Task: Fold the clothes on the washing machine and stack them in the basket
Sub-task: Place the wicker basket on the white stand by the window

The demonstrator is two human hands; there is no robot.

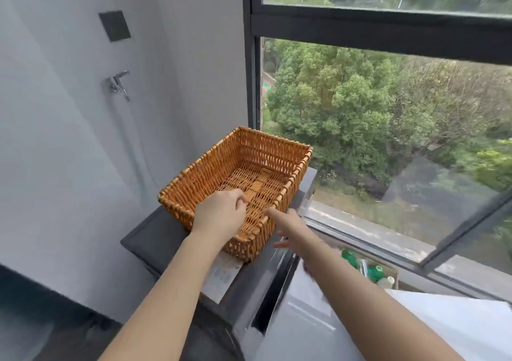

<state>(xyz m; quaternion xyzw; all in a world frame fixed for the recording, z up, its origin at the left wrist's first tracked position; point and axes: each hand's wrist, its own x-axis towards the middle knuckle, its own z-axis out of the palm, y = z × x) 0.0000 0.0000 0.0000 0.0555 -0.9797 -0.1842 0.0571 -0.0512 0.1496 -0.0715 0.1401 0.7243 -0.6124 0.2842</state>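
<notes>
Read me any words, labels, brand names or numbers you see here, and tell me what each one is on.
None can be read.
Green-capped bottles by the window: any labels are too small and blurred.
Wicker basket, washing machine and dark wall plate: no text shows.

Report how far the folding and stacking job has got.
Done: nothing shows; the wicker basket on the washing machine holds no clothes. In hand: the left hand grips the basket's near rim, and the right hand reaches beside it. Left: all folding and stacking; no clothes are clearly visible.
</notes>
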